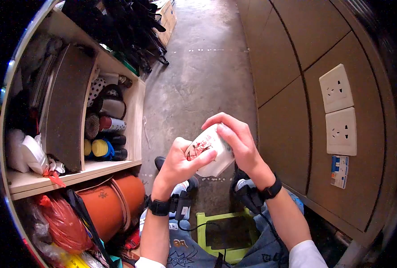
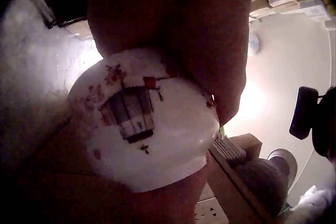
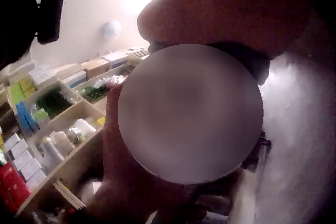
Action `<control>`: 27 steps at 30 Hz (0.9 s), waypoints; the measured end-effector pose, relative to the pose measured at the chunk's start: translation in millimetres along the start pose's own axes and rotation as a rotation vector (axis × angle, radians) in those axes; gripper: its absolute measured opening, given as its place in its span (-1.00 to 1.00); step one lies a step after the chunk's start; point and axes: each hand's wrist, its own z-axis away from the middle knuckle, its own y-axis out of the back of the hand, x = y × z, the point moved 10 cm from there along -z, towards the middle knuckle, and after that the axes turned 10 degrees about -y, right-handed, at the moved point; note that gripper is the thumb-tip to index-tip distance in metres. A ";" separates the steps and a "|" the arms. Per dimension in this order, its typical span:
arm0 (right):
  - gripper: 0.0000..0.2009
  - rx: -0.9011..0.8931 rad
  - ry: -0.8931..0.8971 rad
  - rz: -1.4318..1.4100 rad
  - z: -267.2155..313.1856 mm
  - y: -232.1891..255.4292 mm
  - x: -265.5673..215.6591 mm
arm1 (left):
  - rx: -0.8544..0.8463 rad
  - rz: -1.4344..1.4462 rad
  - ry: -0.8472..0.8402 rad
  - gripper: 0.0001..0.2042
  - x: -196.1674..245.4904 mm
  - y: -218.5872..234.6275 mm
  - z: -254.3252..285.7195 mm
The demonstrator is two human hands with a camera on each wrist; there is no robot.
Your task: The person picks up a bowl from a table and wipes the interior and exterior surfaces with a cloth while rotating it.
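**Spotter:** Head view has both your hands in front of your chest, above your knees, sharing one white cup (image 1: 209, 152). Your left hand (image 1: 178, 163) wraps its side with the thumb laid across the red print; your right hand (image 1: 238, 140) curls over the top and far side.

**Operator:** Can you read the print?

**Spotter:** No. Your left wrist view shows red blossom specks, a small red square and a dark block like a tiny building on the white cup's glaze (image 2: 142, 145), but no letters I can make out. The right wrist view shows only a blurred grey disc over that spot, so nothing legible there.

**Operator:** What's around me?

**Spotter:** To your left, a wooden shelf (image 1: 73, 172) with bottles lying on their sides, yellow caps (image 1: 98, 147) facing you, and a dark curved board (image 1: 66, 107) leaning inside it. Below sits a terracotta pot (image 1: 113, 203) beside red plastic bags (image 1: 64, 223). To your right, a brown panelled wall with two white sockets (image 1: 339, 111) and a small label (image 1: 339, 171) beneath, its writing too small to read. A green tray (image 1: 203, 221) lies by your lap. Bare concrete floor (image 1: 203, 67) stretches ahead.
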 end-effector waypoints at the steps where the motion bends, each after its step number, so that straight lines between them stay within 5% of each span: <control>1: -0.75 0.027 0.076 0.134 1.7 -0.7 -7.1 | -0.002 -0.002 0.020 -0.74 -3.0 -1.1 0.1; 4: -0.77 0.007 0.120 0.304 4.3 -6.7 -10.9 | -0.037 -0.026 0.054 -0.71 -13.1 -0.3 0.8; 15: -0.71 0.005 -0.042 0.089 -0.4 4.3 5.6 | -0.089 0.045 0.056 -0.65 -14.3 -0.4 -0.4; 21: -0.73 0.030 -0.146 -0.304 -6.4 18.2 27.2 | 0.027 0.155 -0.104 -0.60 1.5 4.1 -1.2; 23: -0.76 0.021 -0.298 -0.705 -6.7 15.7 51.6 | 0.072 0.193 -0.153 -0.62 6.9 3.9 -0.6; 26: -0.75 0.160 -0.443 -0.862 1.4 14.3 52.6 | -0.024 0.105 -0.201 -0.64 2.0 -0.6 0.7; 27: -0.71 0.069 -0.474 -0.924 1.5 9.4 60.4 | 0.002 0.052 -0.254 -0.69 6.6 -1.1 1.7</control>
